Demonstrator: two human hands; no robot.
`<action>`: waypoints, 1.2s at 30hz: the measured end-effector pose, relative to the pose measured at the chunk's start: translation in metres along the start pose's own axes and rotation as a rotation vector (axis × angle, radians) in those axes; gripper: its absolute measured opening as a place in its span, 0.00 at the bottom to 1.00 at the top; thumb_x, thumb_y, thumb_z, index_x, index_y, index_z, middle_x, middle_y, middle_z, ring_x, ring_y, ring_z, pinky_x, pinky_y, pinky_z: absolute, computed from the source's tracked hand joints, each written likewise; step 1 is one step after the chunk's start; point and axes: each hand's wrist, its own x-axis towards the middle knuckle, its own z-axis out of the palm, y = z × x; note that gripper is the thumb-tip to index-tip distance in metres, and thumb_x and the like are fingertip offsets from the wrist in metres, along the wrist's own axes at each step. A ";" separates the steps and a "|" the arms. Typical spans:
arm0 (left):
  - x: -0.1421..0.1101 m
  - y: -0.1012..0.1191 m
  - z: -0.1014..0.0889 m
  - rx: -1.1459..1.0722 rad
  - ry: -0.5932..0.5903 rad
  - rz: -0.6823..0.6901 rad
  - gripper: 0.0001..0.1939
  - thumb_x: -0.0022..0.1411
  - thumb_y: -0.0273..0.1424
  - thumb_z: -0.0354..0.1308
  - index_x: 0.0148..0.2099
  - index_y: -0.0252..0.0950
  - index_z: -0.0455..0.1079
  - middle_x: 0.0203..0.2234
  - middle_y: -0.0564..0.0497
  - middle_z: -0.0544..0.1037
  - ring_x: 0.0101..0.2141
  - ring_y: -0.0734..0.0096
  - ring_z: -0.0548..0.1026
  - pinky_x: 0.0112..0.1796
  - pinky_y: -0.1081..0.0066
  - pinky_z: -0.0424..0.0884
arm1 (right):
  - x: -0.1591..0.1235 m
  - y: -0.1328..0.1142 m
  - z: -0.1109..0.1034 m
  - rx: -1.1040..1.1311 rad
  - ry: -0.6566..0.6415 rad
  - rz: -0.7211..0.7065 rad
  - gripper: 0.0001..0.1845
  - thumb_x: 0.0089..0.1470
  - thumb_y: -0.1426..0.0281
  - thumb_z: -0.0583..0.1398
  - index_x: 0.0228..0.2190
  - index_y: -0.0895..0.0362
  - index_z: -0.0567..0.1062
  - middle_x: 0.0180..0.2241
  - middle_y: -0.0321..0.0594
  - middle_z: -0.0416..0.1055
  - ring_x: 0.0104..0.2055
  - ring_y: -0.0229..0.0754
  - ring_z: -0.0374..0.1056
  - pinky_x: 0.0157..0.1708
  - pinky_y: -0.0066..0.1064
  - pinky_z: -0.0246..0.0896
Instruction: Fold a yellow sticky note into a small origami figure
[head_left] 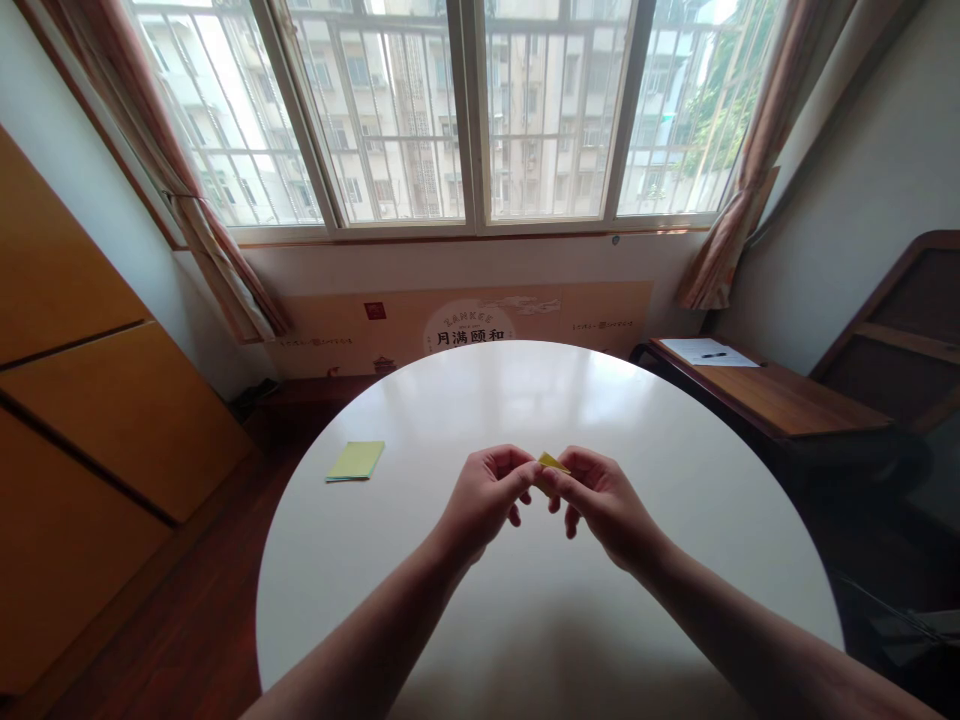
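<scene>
Between my two hands, above the white round table [525,620], is a small folded piece of yellow paper [553,463]. My left hand [495,490] pinches its left side between thumb and index finger. From the other side, my right hand [596,495] grips the paper with thumb and fingers, covering much of it. The paper's upper corner shows as a point between the fingertips; its lower part is mostly hidden. Off to the left on the tabletop lies a stack of yellow-green paper squares [355,461], with a bluish edge showing beneath.
Right of the table stands a wooden side table [817,400] bearing a white sheet [709,352] and a dark pen [712,355]. A printed panel [330,335] is behind the table, below the window. Orange cabinets [97,430] stand on the left.
</scene>
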 end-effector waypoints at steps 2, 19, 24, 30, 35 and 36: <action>0.000 0.001 0.000 -0.018 0.000 -0.012 0.13 0.54 0.38 0.61 0.30 0.31 0.73 0.20 0.51 0.71 0.22 0.75 0.67 0.15 0.80 0.60 | 0.000 0.000 0.000 0.024 0.012 0.015 0.17 0.52 0.57 0.66 0.25 0.57 0.72 0.22 0.35 0.68 0.24 0.39 0.67 0.13 0.23 0.59; 0.000 0.003 0.001 0.021 0.034 -0.008 0.12 0.52 0.37 0.64 0.30 0.31 0.74 0.19 0.51 0.71 0.20 0.76 0.66 0.15 0.80 0.61 | 0.000 0.000 -0.001 0.009 0.003 0.019 0.18 0.52 0.56 0.66 0.25 0.57 0.72 0.20 0.35 0.68 0.23 0.39 0.66 0.14 0.24 0.59; 0.000 0.002 0.000 0.025 0.057 0.007 0.11 0.53 0.35 0.63 0.29 0.31 0.73 0.18 0.52 0.71 0.20 0.76 0.67 0.15 0.81 0.61 | 0.000 0.001 0.000 -0.009 -0.040 -0.003 0.16 0.53 0.57 0.65 0.28 0.57 0.75 0.24 0.37 0.69 0.27 0.40 0.68 0.15 0.24 0.60; 0.001 -0.001 -0.002 0.131 0.069 0.043 0.12 0.54 0.37 0.62 0.30 0.31 0.74 0.19 0.51 0.73 0.19 0.75 0.67 0.15 0.79 0.62 | 0.001 -0.003 0.000 0.019 -0.018 0.029 0.13 0.53 0.59 0.62 0.30 0.56 0.74 0.27 0.38 0.70 0.29 0.41 0.67 0.15 0.23 0.60; -0.003 -0.001 -0.001 0.336 0.042 0.128 0.10 0.58 0.35 0.58 0.31 0.33 0.75 0.23 0.48 0.79 0.22 0.72 0.71 0.20 0.76 0.66 | 0.003 0.003 -0.002 -0.035 -0.012 0.029 0.08 0.52 0.65 0.61 0.28 0.56 0.73 0.25 0.36 0.70 0.27 0.39 0.65 0.17 0.24 0.61; -0.004 -0.001 -0.001 0.384 0.047 0.153 0.10 0.58 0.34 0.58 0.31 0.33 0.76 0.23 0.48 0.79 0.23 0.72 0.72 0.22 0.76 0.66 | 0.004 0.004 -0.003 -0.057 -0.008 0.020 0.07 0.52 0.66 0.61 0.28 0.56 0.72 0.24 0.36 0.69 0.27 0.39 0.65 0.17 0.24 0.61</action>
